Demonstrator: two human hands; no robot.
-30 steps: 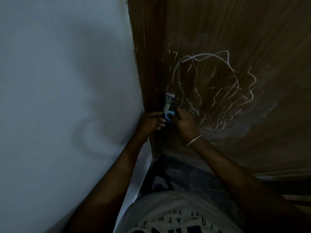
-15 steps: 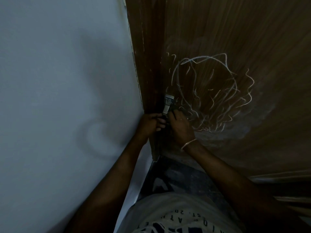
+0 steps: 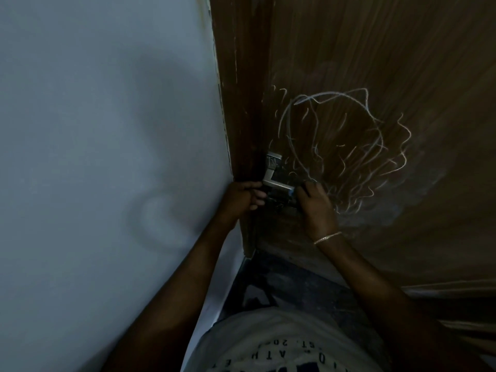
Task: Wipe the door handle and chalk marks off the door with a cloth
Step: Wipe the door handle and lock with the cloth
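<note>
A brown wooden door [image 3: 375,63] carries white chalk scribbles [image 3: 349,146] right of its silver lever handle [image 3: 276,183]. The lever shows bare between my two hands. My right hand [image 3: 315,208] is closed at the lever's free end, and a small bit of blue cloth [image 3: 291,194] peeks out by its fingers. My left hand [image 3: 241,200] is curled against the door edge by the handle's base; what it grips is too dark to tell.
A pale wall [image 3: 107,130] fills the left, meeting the dark door frame [image 3: 239,103]. Smudged pale chalk haze [image 3: 418,200] lies below and right of the scribbles. Dark floor [image 3: 281,285] and my white printed shirt [image 3: 281,345] are below.
My right hand has slid rightward along the lever to its free end, uncovering the silver lever that it hid before. My left hand has stayed at the door edge.
</note>
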